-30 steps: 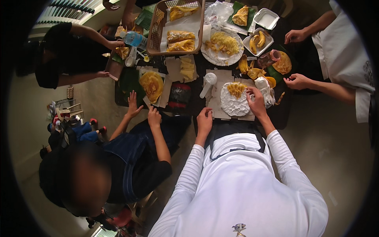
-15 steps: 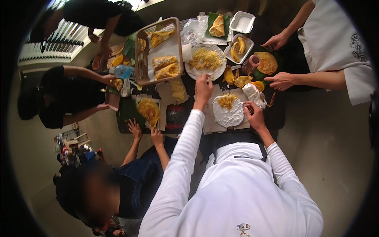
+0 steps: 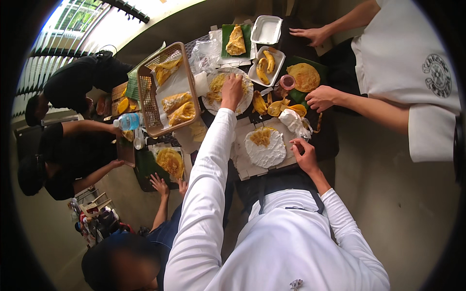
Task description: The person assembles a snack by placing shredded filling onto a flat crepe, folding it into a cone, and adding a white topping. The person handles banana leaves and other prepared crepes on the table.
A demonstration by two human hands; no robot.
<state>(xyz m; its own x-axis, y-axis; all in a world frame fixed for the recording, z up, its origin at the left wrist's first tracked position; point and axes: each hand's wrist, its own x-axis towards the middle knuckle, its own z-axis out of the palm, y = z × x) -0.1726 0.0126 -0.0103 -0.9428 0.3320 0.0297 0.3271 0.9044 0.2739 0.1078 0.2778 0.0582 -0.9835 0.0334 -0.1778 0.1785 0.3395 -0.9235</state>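
My left hand (image 3: 232, 91) reaches over a round plate (image 3: 247, 100) of yellow shreds like grated cheese. Its fingers point down into the shreds, bent together; what they pinch is hidden. Nearer to me, a flat round wrap (image 3: 268, 154) covered in white cream lies on a pale cardboard sheet (image 3: 240, 164). Yellow filling (image 3: 262, 137) is heaped on its far part. By the sheet's right edge my right hand (image 3: 306, 156) hovers with thumb and fingers apart, nothing visible in it. Just beyond sits a crumpled white plastic bag (image 3: 293, 121).
Left of the plate stands a brown basket (image 3: 143, 97) of folded yellow wraps. Banana peels (image 3: 274, 107), a foam tray of bananas (image 3: 275, 59), a jar (image 3: 286, 83) and a flat yellow wrap (image 3: 304, 77) lie to the right. Co-workers' hands (image 3: 320, 99) are close on both sides.
My left hand has gone from the plate's near edge into the shreds. My right hand stays beside the creamed wrap. The view has shifted; the co-worker on the right has drawn the farther hand back.
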